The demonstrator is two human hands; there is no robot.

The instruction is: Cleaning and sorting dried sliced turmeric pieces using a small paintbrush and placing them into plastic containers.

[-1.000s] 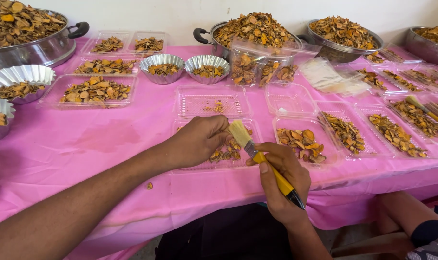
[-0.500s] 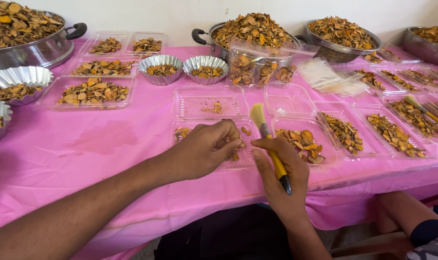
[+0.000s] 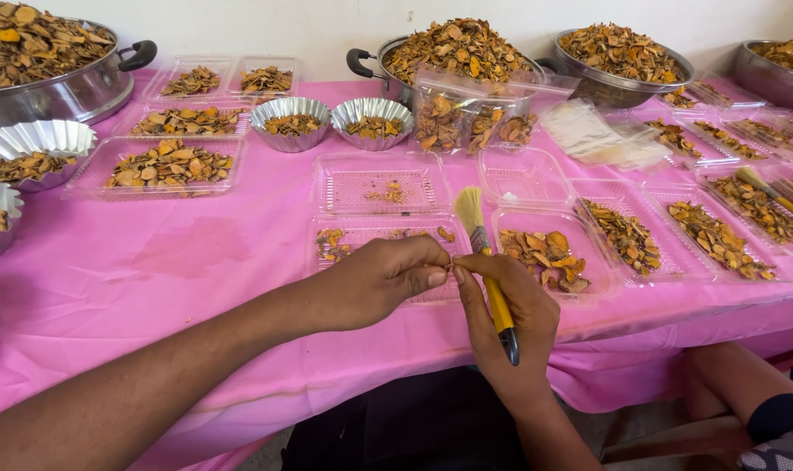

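You work at a long table covered by a smooth pink plastic cloth (image 3: 152,262), which stands against a plain white wall (image 3: 326,26). Along the far edge there are big steel pots (image 3: 74,83) heaped with dried orange-brown slices, and clear plastic trays (image 3: 170,166) and small fluted foil cups (image 3: 290,122) with the same slices fill the middle. Near the front edge, your left hand (image 3: 374,279) and right hand (image 3: 505,305) meet, fingertips touching, above a shallow clear tray (image 3: 379,240) that has only a few pieces. Both hands are closed to a pinch on something very small; what it is, you cannot tell from here. Your right hand also holds a yellow-handled paintbrush with pale bristles (image 3: 482,244) against the palm. Its long axis runs almost straight from front to back of the table: bristles point to the far edge, dark handle end to you.
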